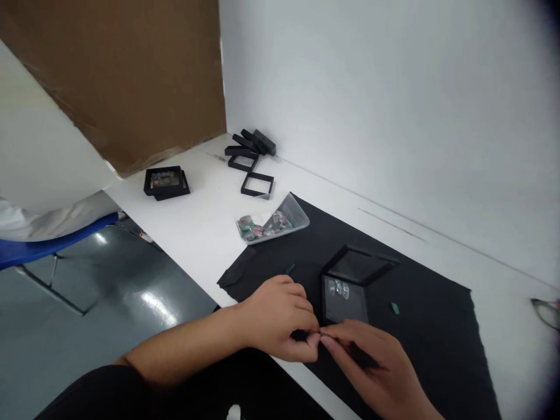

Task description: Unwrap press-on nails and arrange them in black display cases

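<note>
**Pinching a small piece (321,333) above a black sheet (420,344)**

Holding the piece from both sides, with left hand (284,321) and right hand (378,359) almost tip to tip. Narrow grip on each, thumb against finger; mostly covering the piece, so cannot tell its shape or colour. Located just in front of an open black case (354,309), near the front edge of the white table (210,204).

Containing, inside the case, three clear pieces (338,289) in a row, with the lid (365,267) tilted up behind. Lying on the sheet, one green piece (395,308) right of the case and one dark green strip (290,269) left of it, near the left hand. Set at the sheet's edge, a clear plastic box (301,219) with small packets (271,226) inside. Farther back, two stacked black cases (163,181) on the left and a cluster of black frames (250,143) by the white wall (371,105).
</note>
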`<action>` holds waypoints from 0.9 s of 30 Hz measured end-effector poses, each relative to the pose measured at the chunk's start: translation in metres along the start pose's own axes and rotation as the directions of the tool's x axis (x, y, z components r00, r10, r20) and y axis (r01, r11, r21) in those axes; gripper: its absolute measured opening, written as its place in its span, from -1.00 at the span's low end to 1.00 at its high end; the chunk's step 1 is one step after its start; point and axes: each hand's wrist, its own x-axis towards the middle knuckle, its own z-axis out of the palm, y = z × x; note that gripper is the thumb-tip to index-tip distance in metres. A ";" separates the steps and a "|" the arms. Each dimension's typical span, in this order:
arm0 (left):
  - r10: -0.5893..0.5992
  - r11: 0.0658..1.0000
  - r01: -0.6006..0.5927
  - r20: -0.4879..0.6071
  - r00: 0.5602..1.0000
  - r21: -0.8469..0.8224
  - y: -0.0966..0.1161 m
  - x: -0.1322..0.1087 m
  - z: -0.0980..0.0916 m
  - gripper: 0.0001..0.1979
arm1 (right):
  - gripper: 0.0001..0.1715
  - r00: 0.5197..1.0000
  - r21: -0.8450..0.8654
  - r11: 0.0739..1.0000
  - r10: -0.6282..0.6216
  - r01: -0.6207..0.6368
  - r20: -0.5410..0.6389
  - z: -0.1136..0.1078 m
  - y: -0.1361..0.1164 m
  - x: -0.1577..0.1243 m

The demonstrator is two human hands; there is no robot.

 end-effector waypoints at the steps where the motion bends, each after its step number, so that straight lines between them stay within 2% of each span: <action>1: -0.022 1.000 0.022 -0.014 1.000 0.003 0.000 0.000 0.001 -0.88 | -0.87 1.000 -0.010 1.000 -0.004 0.003 -0.015 0.000 0.001 0.000; 3: -0.040 0.999 0.040 -0.072 0.997 0.005 0.002 0.000 0.001 -0.85 | -0.85 0.998 -0.044 0.999 -0.026 0.023 -0.057 -0.002 0.003 0.001; 5: 0.022 1.000 -0.024 -0.212 0.977 -0.007 0.005 -0.001 -0.005 -0.82 | -0.86 0.993 -0.097 0.993 -0.076 0.068 -0.091 -0.006 0.004 0.001; 6: 0.073 0.997 -0.080 -0.306 0.949 -0.010 0.006 -0.002 -0.012 -0.82 | -0.87 0.989 -0.131 0.988 -0.101 0.086 -0.107 -0.009 0.004 0.002; 7: 0.134 0.989 -0.149 -0.407 0.903 -0.007 0.007 -0.003 -0.023 -0.84 | -0.88 0.985 -0.162 0.982 -0.120 0.100 -0.123 -0.011 0.004 0.002; 8: 0.182 0.978 -0.210 -0.512 0.839 0.002 0.005 -0.003 -0.036 -0.85 | -0.89 0.981 -0.189 0.976 -0.133 0.106 -0.139 -0.014 0.003 0.002; 10: 0.237 0.971 -0.196 -0.524 0.818 0.135 -0.006 0.003 -0.067 -0.84 | -0.88 0.976 -0.221 0.971 -0.129 0.089 -0.173 -0.018 0.004 0.003; 12: 0.406 0.901 -0.267 -0.447 0.797 0.343 -0.029 0.017 -0.101 -0.89 | -0.87 0.972 -0.231 0.971 -0.116 0.067 -0.204 -0.021 0.005 0.002; 14: 0.433 0.872 -0.282 -0.362 0.825 0.401 -0.058 0.040 -0.130 -0.86 | -0.84 0.972 -0.229 0.972 -0.109 0.059 -0.210 -0.023 0.007 0.001; 15: 0.422 0.869 -0.287 -0.303 0.854 0.403 -0.071 0.053 -0.141 -0.83 | -0.82 0.974 -0.223 0.973 -0.106 0.060 -0.202 -0.024 0.009 0.001; 18: 0.217 0.929 -0.141 -0.195 0.957 0.341 -0.098 0.083 -0.159 -0.83 | -0.78 0.983 -0.203 0.977 -0.096 0.063 -0.159 -0.026 0.013 0.000; 20: 0.029 0.956 -0.020 -0.027 0.999 0.292 -0.103 0.090 -0.160 -0.79 | -0.78 0.983 -0.218 0.974 -0.097 0.062 -0.154 -0.028 0.016 0.000; 21: -0.084 0.962 0.056 0.093 0.992 0.269 -0.103 0.090 -0.158 -0.73 | -0.78 0.984 -0.227 0.972 -0.100 0.065 -0.147 -0.028 0.017 0.001; 22: -0.196 0.957 0.139 0.216 0.956 0.255 -0.102 0.087 -0.155 -0.62 | -0.78 0.985 -0.234 0.970 -0.100 0.065 -0.140 -0.028 0.017 0.001; 24: -0.371 0.923 0.283 0.404 0.836 0.260 -0.098 0.079 -0.148 -0.38 | -0.77 0.987 -0.241 0.968 -0.102 0.070 -0.121 -0.029 0.018 0.002; 25: -0.422 0.904 0.323 0.452 0.786 0.281 -0.097 0.075 -0.144 -0.30 | -0.77 0.988 -0.241 0.968 -0.104 0.075 -0.112 -0.028 0.018 0.003; 27: -0.480 0.872 0.342 0.477 0.736 0.349 -0.096 0.070 -0.136 -0.25 | -0.76 0.990 -0.240 0.968 -0.104 0.078 -0.098 -0.028 0.018 0.004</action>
